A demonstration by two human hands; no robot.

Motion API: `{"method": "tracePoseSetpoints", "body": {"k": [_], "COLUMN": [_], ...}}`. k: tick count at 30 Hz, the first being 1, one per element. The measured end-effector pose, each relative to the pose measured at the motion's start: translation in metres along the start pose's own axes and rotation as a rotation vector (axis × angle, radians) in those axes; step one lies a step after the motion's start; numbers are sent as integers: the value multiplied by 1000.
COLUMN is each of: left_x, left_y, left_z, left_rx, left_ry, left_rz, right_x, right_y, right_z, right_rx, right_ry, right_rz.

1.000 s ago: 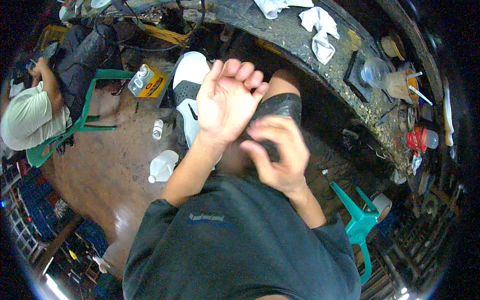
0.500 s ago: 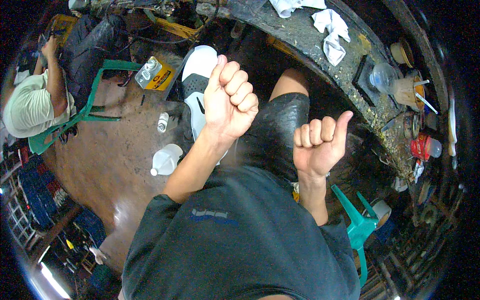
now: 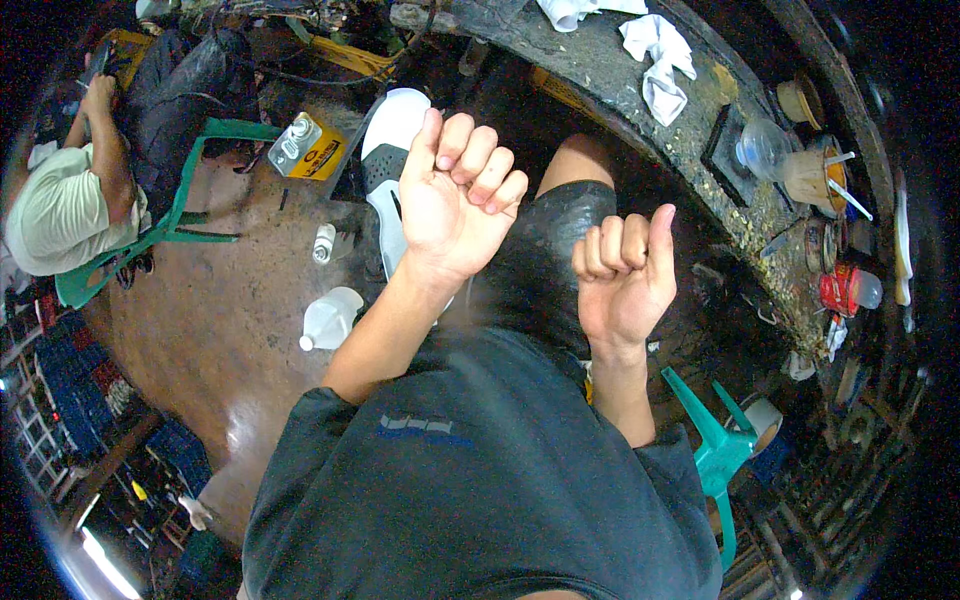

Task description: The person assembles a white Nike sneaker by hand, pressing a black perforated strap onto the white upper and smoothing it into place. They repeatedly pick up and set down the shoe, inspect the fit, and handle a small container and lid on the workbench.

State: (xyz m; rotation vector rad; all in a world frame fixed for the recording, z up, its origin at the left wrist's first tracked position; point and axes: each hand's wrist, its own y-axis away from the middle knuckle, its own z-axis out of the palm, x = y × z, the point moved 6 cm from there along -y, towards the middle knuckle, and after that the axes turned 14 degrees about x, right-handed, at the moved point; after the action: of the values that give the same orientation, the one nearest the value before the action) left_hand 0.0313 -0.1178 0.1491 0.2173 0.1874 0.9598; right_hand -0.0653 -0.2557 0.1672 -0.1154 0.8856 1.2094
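Note:
In front of my chest I hold up my left hand (image 3: 462,200), palm toward me. Its fingers are half curled and slightly apart, with nothing in them. Lower and to the right, my right hand (image 3: 625,275) is also raised, thumb pointing up. The fingers there are loosely bent over an empty palm. The hands are apart and touch nothing. Beyond the left hand shows a white and grey shoe (image 3: 398,125), partly hidden by it. My dark shorts (image 3: 575,215) lie below and between the hands.
A cluttered dark workbench (image 3: 590,85) curves along the right, with white cloths (image 3: 660,65) and a cup with straws (image 3: 815,180). On the floor at left are a jug (image 3: 332,318), a small bottle (image 3: 324,243) and a metal can (image 3: 305,145). Another person (image 3: 75,205) sits on a green chair (image 3: 190,190).
Both hands have loosened from tight fists into half-curled fingers. The right hand has shifted a little left and up; the left hand's fingers have spread slightly.

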Motion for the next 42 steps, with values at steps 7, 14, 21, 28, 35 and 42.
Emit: {"method": "tracePoseSetpoints", "body": {"k": [7,14,21,28,35,42], "left_x": [-1,0,117,155,123,75], "left_y": [-4,6,23,110,147,107], "left_z": [1,20,40,-71,-123,-67], "left_rx": [-90,-98,28,728,701,447], "left_ry": [-33,-162,-2068,-2389,-1547,-447], "left_rz": [3,31,881,316,236,43], "right_x": [4,4,-12,116,162,111], "right_y": [1,5,-3,-9,-3,12], "right_z": [-4,9,0,-43,-18,30], "right_rx": [3,-152,-211,-289,-240,-286], "right_ry": [34,176,968,1000,1150,689], "right_rz": [-8,-90,-473,159,78,207]}}
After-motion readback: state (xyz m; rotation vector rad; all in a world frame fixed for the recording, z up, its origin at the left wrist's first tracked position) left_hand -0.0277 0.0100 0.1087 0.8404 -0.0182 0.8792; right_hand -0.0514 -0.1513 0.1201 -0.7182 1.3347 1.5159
